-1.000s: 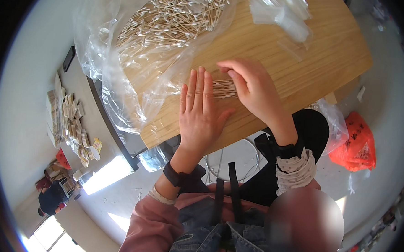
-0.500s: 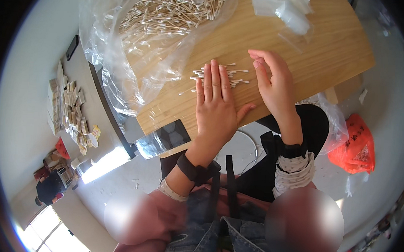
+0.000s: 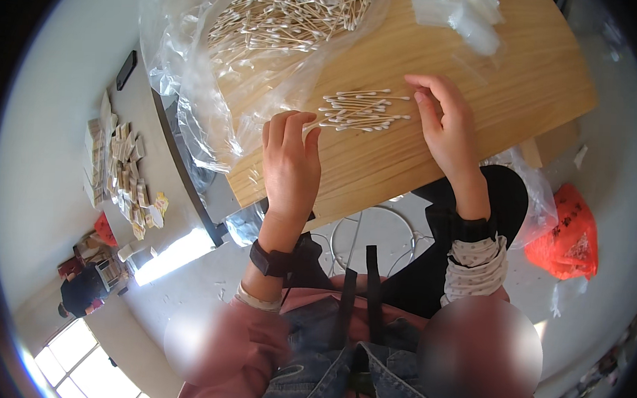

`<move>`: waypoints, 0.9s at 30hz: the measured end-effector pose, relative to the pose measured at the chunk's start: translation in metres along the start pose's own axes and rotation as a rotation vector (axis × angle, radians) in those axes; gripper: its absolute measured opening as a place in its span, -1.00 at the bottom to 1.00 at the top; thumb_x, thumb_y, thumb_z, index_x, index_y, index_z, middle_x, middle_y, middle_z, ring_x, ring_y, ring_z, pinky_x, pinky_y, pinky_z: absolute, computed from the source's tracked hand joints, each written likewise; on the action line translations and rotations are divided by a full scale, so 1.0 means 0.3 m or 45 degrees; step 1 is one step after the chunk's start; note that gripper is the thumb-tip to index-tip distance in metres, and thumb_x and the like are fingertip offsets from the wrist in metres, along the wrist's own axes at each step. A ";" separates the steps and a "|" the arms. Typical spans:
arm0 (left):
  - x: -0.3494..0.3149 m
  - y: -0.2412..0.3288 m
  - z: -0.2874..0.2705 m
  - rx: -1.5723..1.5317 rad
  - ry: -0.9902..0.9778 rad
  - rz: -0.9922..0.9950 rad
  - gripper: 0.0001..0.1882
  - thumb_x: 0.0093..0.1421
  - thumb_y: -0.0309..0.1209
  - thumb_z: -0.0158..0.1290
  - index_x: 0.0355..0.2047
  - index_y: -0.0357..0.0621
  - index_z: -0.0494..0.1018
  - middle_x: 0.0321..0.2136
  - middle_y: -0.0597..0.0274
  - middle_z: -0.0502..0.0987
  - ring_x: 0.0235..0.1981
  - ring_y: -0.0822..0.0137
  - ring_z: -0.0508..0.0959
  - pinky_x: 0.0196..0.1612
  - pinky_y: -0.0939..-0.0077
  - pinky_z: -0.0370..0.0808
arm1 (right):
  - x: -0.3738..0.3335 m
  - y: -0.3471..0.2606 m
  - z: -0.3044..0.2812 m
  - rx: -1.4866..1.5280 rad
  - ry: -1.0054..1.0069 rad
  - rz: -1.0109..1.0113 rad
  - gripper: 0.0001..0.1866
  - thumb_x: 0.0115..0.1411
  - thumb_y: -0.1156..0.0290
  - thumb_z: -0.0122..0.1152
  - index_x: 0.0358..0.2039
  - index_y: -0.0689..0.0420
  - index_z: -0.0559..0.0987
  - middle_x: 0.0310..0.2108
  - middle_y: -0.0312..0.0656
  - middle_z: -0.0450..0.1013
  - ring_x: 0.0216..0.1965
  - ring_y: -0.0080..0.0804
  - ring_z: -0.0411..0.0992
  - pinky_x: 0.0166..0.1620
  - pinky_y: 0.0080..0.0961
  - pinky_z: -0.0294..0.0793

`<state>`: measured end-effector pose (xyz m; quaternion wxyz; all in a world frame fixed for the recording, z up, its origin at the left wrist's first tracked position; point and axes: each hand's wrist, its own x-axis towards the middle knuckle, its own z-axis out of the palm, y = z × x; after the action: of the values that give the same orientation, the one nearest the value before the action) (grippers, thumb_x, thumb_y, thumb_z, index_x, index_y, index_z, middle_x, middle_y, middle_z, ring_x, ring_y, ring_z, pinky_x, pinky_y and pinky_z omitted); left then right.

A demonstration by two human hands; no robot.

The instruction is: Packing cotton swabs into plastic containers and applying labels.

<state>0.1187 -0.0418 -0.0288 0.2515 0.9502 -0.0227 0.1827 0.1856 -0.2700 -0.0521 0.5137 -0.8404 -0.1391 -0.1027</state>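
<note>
From here I see cotton swabs (image 3: 362, 113) on the table (image 3: 533, 80), between the left hand (image 3: 290, 161), whose curled fingers' hold I cannot tell, and the relaxed, empty right hand (image 3: 451, 134); swabs seem light, stiff, breakable, best pinched mid-stick.

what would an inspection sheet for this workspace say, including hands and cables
Surface: wooden table, visible grain
Job's things: small group of cotton swabs between the hands; large swab heap on clear plastic
Clutter: clear bags on the table's far side
Hands: left hand, fingers bent at the group's left end, grip unclear; right hand open near its right end
Cables: pale loops below the table, cable or frame unclear
Surroundings: red bag right; phone, pale packets left
</note>
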 end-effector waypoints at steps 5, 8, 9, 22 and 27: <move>0.025 -0.041 -0.005 0.034 -0.197 -0.058 -0.86 0.19 -0.53 0.20 -0.27 -0.22 0.47 -0.31 0.09 0.47 -0.22 0.07 0.49 -0.16 0.22 0.44 | 0.003 0.000 0.014 0.050 0.036 -0.014 -0.83 0.30 0.60 0.09 -0.13 0.21 0.56 -0.26 -0.09 0.53 -0.23 -0.13 0.50 -0.10 -0.30 0.46; 0.033 -0.051 -0.005 0.032 -0.211 -0.089 -0.88 0.20 -0.54 0.19 -0.30 -0.26 0.46 -0.34 0.06 0.47 -0.27 0.11 0.50 -0.19 0.26 0.45 | 0.007 -0.005 0.016 -0.028 0.043 -0.058 -0.84 0.29 0.61 0.09 -0.14 0.21 0.56 -0.26 -0.09 0.53 -0.24 -0.12 0.50 -0.11 -0.29 0.46; 0.034 -0.051 -0.003 0.026 -0.209 -0.100 -0.88 0.21 -0.54 0.18 -0.31 -0.26 0.45 -0.35 0.06 0.47 -0.27 0.11 0.50 -0.19 0.26 0.45 | 0.007 -0.005 0.017 -0.028 0.042 -0.056 -0.84 0.29 0.61 0.09 -0.14 0.21 0.56 -0.26 -0.09 0.53 -0.24 -0.12 0.50 -0.11 -0.29 0.46; 0.058 0.121 0.058 -0.024 -0.219 0.279 -0.46 0.04 -0.41 0.34 0.03 -0.21 0.43 0.10 -0.01 0.41 0.17 -0.07 0.39 0.20 0.08 0.36 | 0.007 -0.001 0.016 -0.018 0.101 -0.062 -0.82 0.24 0.64 0.11 -0.15 0.22 0.56 -0.28 -0.05 0.53 -0.22 -0.04 0.49 -0.13 -0.25 0.46; 0.075 0.093 0.189 0.303 -0.434 0.388 0.02 0.22 0.18 0.07 0.36 -0.48 0.10 0.42 -0.22 0.09 0.47 -0.08 0.05 0.46 0.02 0.05 | 0.007 0.003 0.019 0.012 0.116 -0.043 -0.82 0.26 0.63 0.08 -0.15 0.21 0.56 -0.25 -0.06 0.53 -0.20 -0.04 0.50 -0.11 -0.24 0.46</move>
<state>0.1550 -0.0925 -0.0534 0.1000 0.9758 -0.1861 0.0571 0.1881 -0.2651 -0.0549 0.5218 -0.8298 -0.1302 -0.1489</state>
